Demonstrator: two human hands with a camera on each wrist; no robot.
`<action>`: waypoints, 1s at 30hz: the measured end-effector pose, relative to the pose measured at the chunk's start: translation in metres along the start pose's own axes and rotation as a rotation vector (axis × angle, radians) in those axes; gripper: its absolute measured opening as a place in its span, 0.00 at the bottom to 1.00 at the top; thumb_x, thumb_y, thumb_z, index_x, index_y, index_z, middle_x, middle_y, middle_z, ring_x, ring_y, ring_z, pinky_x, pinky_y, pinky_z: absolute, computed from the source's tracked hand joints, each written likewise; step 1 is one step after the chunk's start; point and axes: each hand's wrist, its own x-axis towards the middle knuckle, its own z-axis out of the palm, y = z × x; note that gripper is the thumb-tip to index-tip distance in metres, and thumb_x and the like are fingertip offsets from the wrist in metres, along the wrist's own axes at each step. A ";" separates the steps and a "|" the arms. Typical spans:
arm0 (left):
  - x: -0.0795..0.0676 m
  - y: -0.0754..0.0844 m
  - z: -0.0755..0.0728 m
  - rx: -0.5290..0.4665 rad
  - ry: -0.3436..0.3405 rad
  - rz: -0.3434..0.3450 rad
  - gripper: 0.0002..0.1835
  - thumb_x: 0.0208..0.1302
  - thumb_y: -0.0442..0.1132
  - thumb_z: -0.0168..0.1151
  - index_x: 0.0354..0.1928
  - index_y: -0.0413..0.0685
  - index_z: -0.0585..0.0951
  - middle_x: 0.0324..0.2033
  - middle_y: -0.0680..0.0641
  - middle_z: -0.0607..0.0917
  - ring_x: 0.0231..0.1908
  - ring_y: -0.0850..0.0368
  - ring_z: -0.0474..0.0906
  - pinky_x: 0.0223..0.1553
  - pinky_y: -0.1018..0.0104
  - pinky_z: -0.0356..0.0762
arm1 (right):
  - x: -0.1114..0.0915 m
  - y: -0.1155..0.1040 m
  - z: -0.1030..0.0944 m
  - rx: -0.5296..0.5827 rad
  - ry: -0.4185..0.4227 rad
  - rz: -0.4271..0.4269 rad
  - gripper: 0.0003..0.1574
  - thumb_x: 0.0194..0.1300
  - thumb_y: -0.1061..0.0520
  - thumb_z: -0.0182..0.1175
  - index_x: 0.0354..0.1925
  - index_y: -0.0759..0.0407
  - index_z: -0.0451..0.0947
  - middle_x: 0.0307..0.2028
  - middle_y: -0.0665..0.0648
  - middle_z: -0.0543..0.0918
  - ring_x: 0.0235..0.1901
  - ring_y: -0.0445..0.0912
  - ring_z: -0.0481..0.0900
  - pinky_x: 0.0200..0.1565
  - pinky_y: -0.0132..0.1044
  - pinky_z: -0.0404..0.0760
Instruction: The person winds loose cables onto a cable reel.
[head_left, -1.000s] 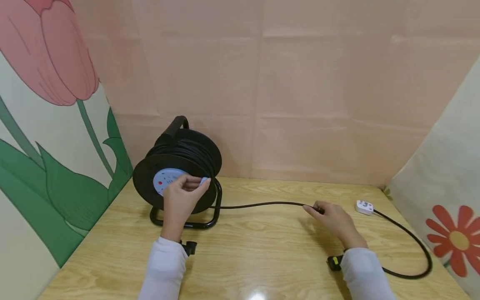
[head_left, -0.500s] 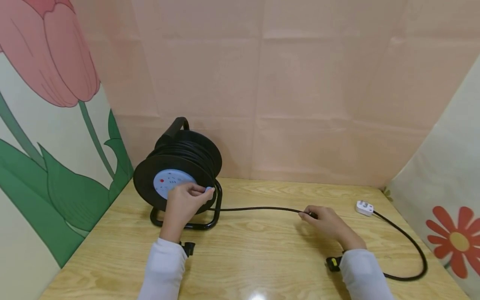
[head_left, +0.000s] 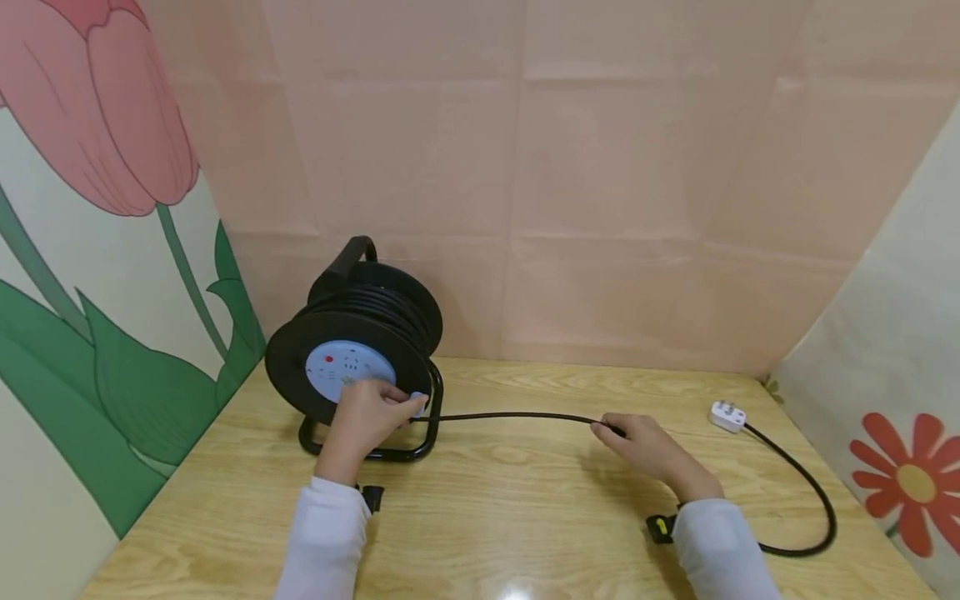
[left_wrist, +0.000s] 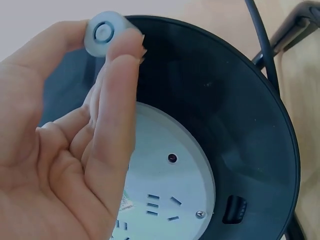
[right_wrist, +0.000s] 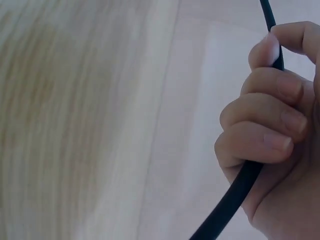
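Observation:
A black cable reel (head_left: 292, 371) stands at the left of the wooden table, with black cable wound on its drum. A pale blue socket panel (head_left: 337, 367) fills the middle of its face. My left hand (head_left: 362, 425) pinches the light blue knob (left_wrist: 104, 33) near the reel's rim between thumb and fingers. From the reel a length of black cable (head_left: 517, 414) runs right to my right hand (head_left: 651, 454). In the right wrist view the fingers curl round the cable (right_wrist: 231, 197), which passes through the fist.
A white plug (head_left: 727, 416) lies prongs up at the table's right, its cable (head_left: 825, 512) looping round toward the right sleeve. The reel's tubular stand (head_left: 397, 454) rests on the table (head_left: 510, 508). A pink sheet (head_left: 600, 208) hangs behind; printed flower sheets line both sides.
My left hand has moved down and slightly right with the knob, and the reel has turned clockwise. My right hand has shifted left with the cable; the loop at right has shrunk.

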 end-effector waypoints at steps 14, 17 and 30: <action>0.005 -0.019 -0.003 -0.133 -0.207 -0.146 0.18 0.64 0.50 0.70 0.31 0.39 0.88 0.25 0.48 0.87 0.28 0.56 0.84 0.33 0.61 0.85 | 0.000 -0.007 -0.002 0.033 -0.005 0.015 0.35 0.71 0.28 0.50 0.23 0.54 0.67 0.17 0.48 0.61 0.19 0.41 0.57 0.23 0.35 0.62; 0.005 -0.022 -0.002 -0.149 -0.236 -0.157 0.19 0.65 0.49 0.69 0.32 0.37 0.87 0.25 0.47 0.86 0.29 0.54 0.84 0.35 0.59 0.86 | 0.000 -0.008 0.000 0.039 -0.011 0.007 0.35 0.71 0.28 0.50 0.23 0.54 0.67 0.17 0.48 0.60 0.19 0.41 0.56 0.23 0.35 0.61; 0.007 -0.047 -0.003 -0.159 -0.329 -0.212 0.21 0.65 0.49 0.67 0.34 0.32 0.87 0.26 0.46 0.87 0.28 0.55 0.84 0.34 0.60 0.86 | -0.008 0.004 -0.012 -0.015 0.052 0.044 0.34 0.71 0.29 0.51 0.22 0.53 0.65 0.16 0.48 0.60 0.17 0.41 0.55 0.22 0.35 0.62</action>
